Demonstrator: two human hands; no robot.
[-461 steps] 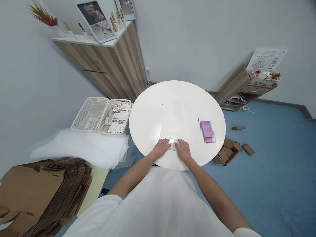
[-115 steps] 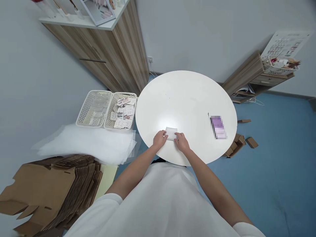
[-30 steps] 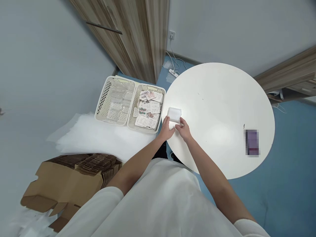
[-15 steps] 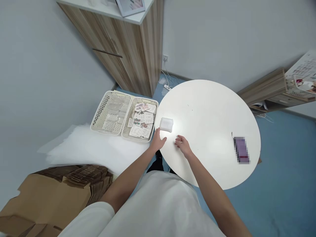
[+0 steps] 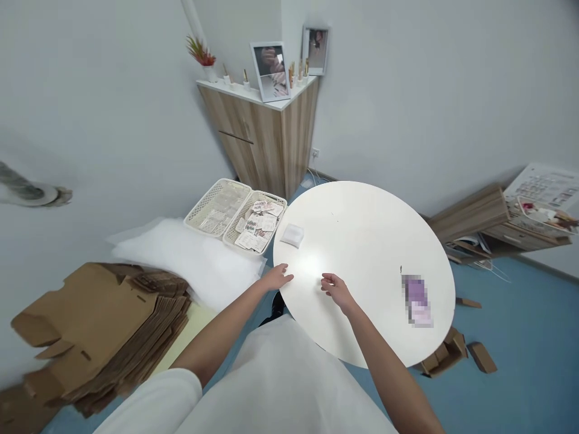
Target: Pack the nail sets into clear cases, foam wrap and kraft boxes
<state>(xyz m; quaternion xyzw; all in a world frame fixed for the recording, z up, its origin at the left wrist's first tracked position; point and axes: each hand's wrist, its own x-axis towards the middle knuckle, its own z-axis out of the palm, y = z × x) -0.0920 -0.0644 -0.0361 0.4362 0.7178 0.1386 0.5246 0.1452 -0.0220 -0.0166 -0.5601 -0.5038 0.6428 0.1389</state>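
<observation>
A small flat white packet (image 5: 292, 235) lies near the left edge of the round white table (image 5: 362, 241). Just in front of it, my left hand (image 5: 275, 277) is at the table's rim, fingers apart and holding nothing. My right hand (image 5: 336, 290) hovers over the table to the right, its fingers loosely curled but apart, with nothing seen between them. Left of the table, one white basket (image 5: 261, 251) holds many printed cards (image 5: 256, 224), and the basket beside it (image 5: 192, 223) holds clear plastic pieces (image 5: 221, 208).
White foam sheets (image 5: 181, 253) and folded cardboard boxes (image 5: 108, 307) are stacked at the left. A wooden cabinet (image 5: 266, 144) stands behind. On the table's right lies a blurred purple item (image 5: 415, 292). Small brown boxes (image 5: 446, 354) sit on the floor at right.
The view has tilted up, showing more of the cabinet top. My left hand has drawn back from the packet towards me; my right hand stays loosely curled over the table.
</observation>
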